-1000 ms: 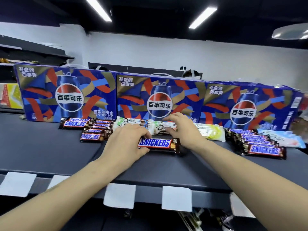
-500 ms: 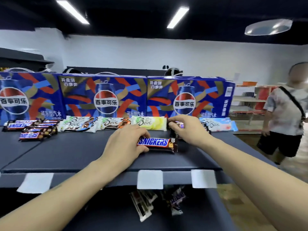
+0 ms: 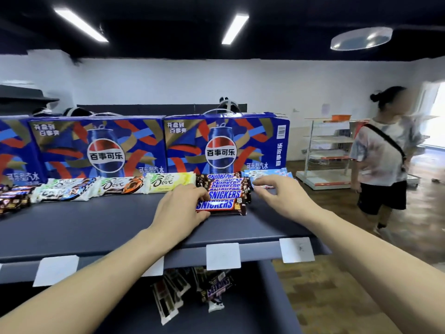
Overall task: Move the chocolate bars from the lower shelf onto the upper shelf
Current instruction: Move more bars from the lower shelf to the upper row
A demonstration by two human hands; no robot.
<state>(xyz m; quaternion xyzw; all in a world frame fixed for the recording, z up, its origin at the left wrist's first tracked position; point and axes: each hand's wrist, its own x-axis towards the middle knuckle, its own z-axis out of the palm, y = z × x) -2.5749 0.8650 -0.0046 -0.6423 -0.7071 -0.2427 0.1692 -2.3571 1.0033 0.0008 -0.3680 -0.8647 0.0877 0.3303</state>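
- My left hand holds the near brown-and-blue Snickers bar by its left end, fingers curled over the top edge and thumb under the front. The bar lies flat on the dark grey upper shelf.
- I'd say I'm sliding it in to line up as the front of the row, label facing out.
- My right hand hovers just beside the bar's right end, fingers loosely spread and holding nothing. Fingertips are near the pale blue wrapped bars at the back right. Can't tell if they touch.
- Row of Snickers bars sits just behind the held bar, overlapped like shingles and running back to the blue Pepsi carton.
- The cartons stand upright along the back of the shelf, acting as a backstop for the rows.
- Left of the Snickers row: yellow-green Dove bar, white-and-orange Dove bar, then white wrapped bars, all face-up against the cartons.
- Far left edge: another small Snickers pile, partly cut off.
- Dark lower shelf holds a loose heap of chocolate bars, one reading Snickers, the rest tilted and jumbled. So the task is not finished.
- White blank price tags on the upper shelf lip.
- Person in pale T-shirt stands well apart on the right.
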